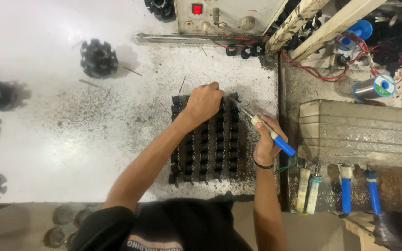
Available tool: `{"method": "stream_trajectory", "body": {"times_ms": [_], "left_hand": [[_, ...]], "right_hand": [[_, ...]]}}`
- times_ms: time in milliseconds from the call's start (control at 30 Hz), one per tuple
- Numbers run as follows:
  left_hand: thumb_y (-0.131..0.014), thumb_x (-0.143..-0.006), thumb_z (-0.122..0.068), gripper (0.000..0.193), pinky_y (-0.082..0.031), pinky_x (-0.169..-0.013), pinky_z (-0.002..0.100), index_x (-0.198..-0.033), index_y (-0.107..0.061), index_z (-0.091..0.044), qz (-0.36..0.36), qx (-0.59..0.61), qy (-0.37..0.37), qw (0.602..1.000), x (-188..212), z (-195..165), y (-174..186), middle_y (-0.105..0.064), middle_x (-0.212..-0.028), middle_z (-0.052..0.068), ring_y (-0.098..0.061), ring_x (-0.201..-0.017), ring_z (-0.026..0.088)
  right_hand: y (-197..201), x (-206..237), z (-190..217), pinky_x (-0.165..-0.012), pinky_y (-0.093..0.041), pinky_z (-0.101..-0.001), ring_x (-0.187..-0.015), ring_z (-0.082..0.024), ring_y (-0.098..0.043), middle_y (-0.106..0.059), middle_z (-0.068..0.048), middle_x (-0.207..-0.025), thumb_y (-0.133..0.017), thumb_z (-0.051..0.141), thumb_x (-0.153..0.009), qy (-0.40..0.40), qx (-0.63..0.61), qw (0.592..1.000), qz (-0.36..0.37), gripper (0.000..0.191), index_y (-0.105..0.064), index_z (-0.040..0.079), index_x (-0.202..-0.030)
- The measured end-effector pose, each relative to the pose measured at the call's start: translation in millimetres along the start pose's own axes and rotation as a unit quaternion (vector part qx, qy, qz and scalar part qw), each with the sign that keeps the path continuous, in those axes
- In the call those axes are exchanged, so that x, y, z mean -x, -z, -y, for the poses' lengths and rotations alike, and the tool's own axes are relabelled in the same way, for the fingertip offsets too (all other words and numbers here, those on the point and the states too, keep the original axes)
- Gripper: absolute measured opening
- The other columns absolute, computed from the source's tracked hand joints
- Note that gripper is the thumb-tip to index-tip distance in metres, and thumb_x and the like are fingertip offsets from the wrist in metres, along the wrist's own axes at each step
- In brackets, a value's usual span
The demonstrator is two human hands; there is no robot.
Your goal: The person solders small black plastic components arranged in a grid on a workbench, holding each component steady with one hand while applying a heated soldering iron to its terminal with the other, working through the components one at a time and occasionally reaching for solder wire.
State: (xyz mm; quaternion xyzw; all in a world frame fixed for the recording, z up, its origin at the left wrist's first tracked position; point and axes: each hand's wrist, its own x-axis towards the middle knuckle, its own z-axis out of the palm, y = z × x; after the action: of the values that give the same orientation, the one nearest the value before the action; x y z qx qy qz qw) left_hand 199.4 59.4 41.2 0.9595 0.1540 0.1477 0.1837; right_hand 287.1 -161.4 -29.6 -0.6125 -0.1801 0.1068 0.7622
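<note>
A block of several rows of small black wound parts (212, 148) lies on the white, soot-speckled table (70, 139). My left hand (203, 102) rests on the block's far edge, fingers pinched together near the top row; whether it holds anything, I cannot tell. My right hand (267, 142) grips a soldering iron (268, 130) with a cream and blue handle, its metal tip pointing up-left at the top right corner of the block.
A grey stand (359, 132) at right holds several more irons (345, 188) with blue and cream handles. A solder spool (373, 87), red wires and a control box with a red switch (224, 14) sit behind. Black toothed round parts (98, 58) lie at left.
</note>
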Motion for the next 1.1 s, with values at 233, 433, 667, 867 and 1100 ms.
{"method": "stream_trajectory", "body": {"times_ms": [233, 433, 667, 867, 1100], "left_hand": [[-0.068, -0.076, -0.005, 0.022, -0.057, -0.061, 0.046, -0.095, -0.079, -0.004, -0.057, 0.079, -0.039, 0.994, 7, -2, 5, -0.064, -0.087, 0.016, -0.069, -0.069, 0.036], [-0.069, -0.082, -0.005, 0.01, -0.058, -0.064, 0.045, -0.088, -0.077, -0.004, -0.054, 0.057, -0.032, 0.996, 8, 2, 4, -0.065, -0.086, 0.013, -0.069, -0.07, 0.035], [-0.07, -0.084, -0.009, 0.009, -0.058, -0.062, 0.043, -0.089, -0.077, -0.005, -0.061, 0.094, -0.016, 0.994, 5, 3, 7, -0.068, -0.086, 0.01, -0.07, -0.069, 0.031], [-0.07, -0.084, -0.011, 0.009, -0.058, -0.064, 0.046, -0.088, -0.076, -0.006, -0.062, 0.079, -0.036, 0.994, 0, 3, 11, -0.068, -0.086, 0.011, -0.07, -0.072, 0.034], [-0.071, -0.085, -0.009, 0.008, -0.058, -0.066, 0.046, -0.09, -0.071, -0.004, -0.097, 0.096, -0.005, 0.991, 12, -2, 15, -0.065, -0.09, 0.012, -0.069, -0.074, 0.036]], "right_hand": [[1, 1, 0, -0.099, -0.054, -0.0342, -0.107, -0.025, -0.068, -0.073, -0.017, -0.112, -0.072, 0.001, -0.086, 0.022, 0.037, 0.999, 0.009, 0.023, -0.074, -0.008, -0.108], [-2, 0, 1, -0.099, -0.054, -0.0341, -0.107, -0.025, -0.069, -0.072, -0.017, -0.113, -0.072, 0.0, -0.087, 0.005, 0.009, 1.0, 0.006, 0.024, -0.074, -0.008, -0.108], [-3, 0, 5, -0.102, -0.054, -0.0345, -0.111, -0.026, -0.068, -0.072, -0.02, -0.117, -0.071, 0.0, -0.088, 0.011, 0.033, 0.999, 0.016, 0.023, -0.075, -0.008, -0.11], [-5, -3, 4, -0.1, -0.056, -0.0362, -0.109, -0.027, -0.069, -0.072, -0.021, -0.118, -0.072, -0.002, -0.089, 0.023, 0.011, 0.999, 0.024, 0.022, -0.074, -0.008, -0.111], [9, 9, 9, -0.097, -0.055, -0.036, -0.104, -0.027, -0.069, -0.072, -0.019, -0.112, -0.069, 0.001, -0.085, 0.044, -0.037, 0.998, -0.013, 0.023, -0.074, -0.008, -0.106]]}}
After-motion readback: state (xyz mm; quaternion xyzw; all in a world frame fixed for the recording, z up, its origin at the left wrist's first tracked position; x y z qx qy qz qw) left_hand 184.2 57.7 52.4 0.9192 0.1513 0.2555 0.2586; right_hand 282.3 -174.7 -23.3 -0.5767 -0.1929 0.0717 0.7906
